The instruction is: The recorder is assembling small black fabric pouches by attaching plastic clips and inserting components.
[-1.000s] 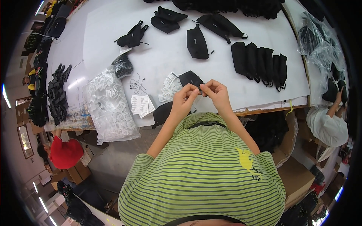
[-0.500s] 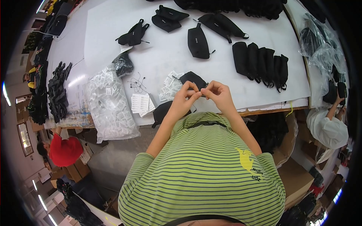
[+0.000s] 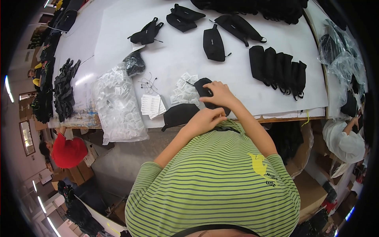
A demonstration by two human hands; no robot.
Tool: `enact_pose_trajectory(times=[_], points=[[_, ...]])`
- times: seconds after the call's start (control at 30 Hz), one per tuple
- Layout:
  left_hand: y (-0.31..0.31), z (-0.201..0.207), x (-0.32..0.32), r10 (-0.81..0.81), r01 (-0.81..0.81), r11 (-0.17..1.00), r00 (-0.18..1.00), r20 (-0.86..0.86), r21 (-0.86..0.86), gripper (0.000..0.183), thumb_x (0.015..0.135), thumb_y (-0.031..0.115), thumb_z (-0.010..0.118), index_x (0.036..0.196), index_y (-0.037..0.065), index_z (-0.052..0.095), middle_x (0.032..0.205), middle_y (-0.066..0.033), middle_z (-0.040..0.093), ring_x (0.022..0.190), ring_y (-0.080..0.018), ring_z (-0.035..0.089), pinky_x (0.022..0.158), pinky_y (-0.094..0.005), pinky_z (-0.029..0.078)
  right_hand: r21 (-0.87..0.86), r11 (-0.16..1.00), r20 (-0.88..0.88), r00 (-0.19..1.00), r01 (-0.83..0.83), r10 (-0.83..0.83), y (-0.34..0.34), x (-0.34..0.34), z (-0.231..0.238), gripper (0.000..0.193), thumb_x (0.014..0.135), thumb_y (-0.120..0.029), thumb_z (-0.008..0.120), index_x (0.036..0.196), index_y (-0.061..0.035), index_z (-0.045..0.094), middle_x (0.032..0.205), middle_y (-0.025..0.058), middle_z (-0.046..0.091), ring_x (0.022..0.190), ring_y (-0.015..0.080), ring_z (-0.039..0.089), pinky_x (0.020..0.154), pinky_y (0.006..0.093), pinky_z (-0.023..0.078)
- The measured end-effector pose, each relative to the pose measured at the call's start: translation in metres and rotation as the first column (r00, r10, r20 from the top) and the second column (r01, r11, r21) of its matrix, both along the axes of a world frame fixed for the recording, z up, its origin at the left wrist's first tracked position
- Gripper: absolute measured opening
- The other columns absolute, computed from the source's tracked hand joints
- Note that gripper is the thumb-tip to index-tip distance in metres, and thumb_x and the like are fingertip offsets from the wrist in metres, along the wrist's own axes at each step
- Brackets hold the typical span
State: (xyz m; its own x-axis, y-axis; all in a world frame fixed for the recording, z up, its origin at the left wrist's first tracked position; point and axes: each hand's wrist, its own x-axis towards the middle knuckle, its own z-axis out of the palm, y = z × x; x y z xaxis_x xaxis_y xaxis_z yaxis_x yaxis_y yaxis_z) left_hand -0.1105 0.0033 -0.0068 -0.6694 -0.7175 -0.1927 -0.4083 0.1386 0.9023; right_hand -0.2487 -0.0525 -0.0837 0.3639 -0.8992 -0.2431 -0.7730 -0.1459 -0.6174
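Note:
A small black pouch (image 3: 201, 85) lies at the near edge of the table in front of me. My right hand (image 3: 219, 94) reaches over it, thumb and fingers curved onto its fabric in a grip. Close to my body, my left hand (image 3: 207, 119) has its fingers curled together beside the pouch's near end; whatever they hold is hidden. A second black pouch (image 3: 179, 115) lies just left of that hand, partly covered by it. Loose white labels (image 3: 184, 90) are piled left of the first pouch, and printed white cards (image 3: 152, 105) are stacked farther left.
A clear bag of white labels (image 3: 118, 106) hangs over the table edge at left. Thin black cords (image 3: 149, 83) lie near the cards. More black pouches (image 3: 213, 44) are spread farther back, with a row of pouches (image 3: 276, 69) at right. Co-workers stand on both sides.
My hands, pinched together before, have separated. The right has come down onto the pouch, and the left has drawn back toward my body. The view has shifted slightly.

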Motion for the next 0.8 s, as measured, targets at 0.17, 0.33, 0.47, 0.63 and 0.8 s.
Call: enact_pose_trajectory(times=[0.17, 0.33, 0.47, 0.63, 0.8], points=[[0.002, 0.000, -0.004, -0.016, 0.019, 0.996, 0.999, 0.036, -0.087, 0.013, 0.087, 0.016, 0.061, 0.092, 0.004, 0.058, 0.072, -0.0077, 0.058, 0.067, -0.0209, 0.055, 0.058, -0.0305, 0.043, 0.129, 0.991, -0.204, 0.979, 0.021, 0.006, 0.006, 0.009, -0.048, 0.064, 0.074, -0.043, 0.066, 0.124, -0.0065, 0.053, 0.115, 0.0210, 0.058, 0.109, 0.0356, 0.053, 0.091, 0.0481, 0.041], [-0.017, -0.025, 0.017, 0.331, -0.336, 0.895, 0.941, -0.067, -0.294, 0.020, 0.083, 0.013, 0.064, 0.102, 0.007, 0.060, 0.108, -0.0095, 0.055, 0.100, -0.0273, 0.051, 0.083, -0.0356, 0.043, 0.016, 0.990, 0.114, 0.983, 0.144, -0.144, 0.011, -0.018, -0.010, 0.024, 0.081, -0.010, 0.054, 0.100, -0.0019, 0.067, 0.087, 0.0219, 0.065, 0.081, 0.0372, 0.062, 0.075, 0.0441, 0.049], [-0.028, -0.024, 0.018, 0.257, -0.149, 0.786, 0.961, 0.098, -0.599, 0.027, 0.074, 0.011, 0.069, 0.100, 0.008, 0.061, 0.113, -0.0072, 0.053, 0.110, -0.0272, 0.046, 0.090, -0.0375, 0.039, 0.066, 0.990, 0.228, 0.964, 0.122, -0.134, 0.017, -0.035, 0.049, 0.027, 0.083, -0.009, 0.053, 0.106, -0.0038, 0.065, 0.090, 0.0189, 0.066, 0.082, 0.0356, 0.063, 0.075, 0.0415, 0.049], [-0.026, -0.015, 0.012, 0.281, -0.097, 0.644, 0.952, 0.117, -0.759, 0.028, 0.069, 0.012, 0.072, 0.095, 0.008, 0.061, 0.110, -0.0053, 0.055, 0.108, -0.0247, 0.049, 0.088, -0.0372, 0.039, 0.167, 0.956, 0.391, 0.874, 0.242, -0.289, 0.023, -0.050, 0.082, 0.028, 0.086, -0.009, 0.053, 0.112, -0.0044, 0.063, 0.095, 0.0184, 0.067, 0.083, 0.0331, 0.064, 0.077, 0.0342, 0.049], [-0.038, -0.004, 0.004, -0.011, 0.012, 0.694, 1.000, 0.007, -0.720, 0.022, 0.068, 0.008, 0.071, 0.088, 0.007, 0.062, 0.093, -0.0030, 0.061, 0.089, -0.0202, 0.057, 0.083, -0.0343, 0.043, 0.167, 0.953, 0.349, 0.889, 0.253, -0.297, 0.028, -0.058, 0.100, 0.029, 0.087, -0.009, 0.052, 0.113, -0.0049, 0.063, 0.098, 0.0183, 0.066, 0.086, 0.0322, 0.064, 0.079, 0.0343, 0.048]])
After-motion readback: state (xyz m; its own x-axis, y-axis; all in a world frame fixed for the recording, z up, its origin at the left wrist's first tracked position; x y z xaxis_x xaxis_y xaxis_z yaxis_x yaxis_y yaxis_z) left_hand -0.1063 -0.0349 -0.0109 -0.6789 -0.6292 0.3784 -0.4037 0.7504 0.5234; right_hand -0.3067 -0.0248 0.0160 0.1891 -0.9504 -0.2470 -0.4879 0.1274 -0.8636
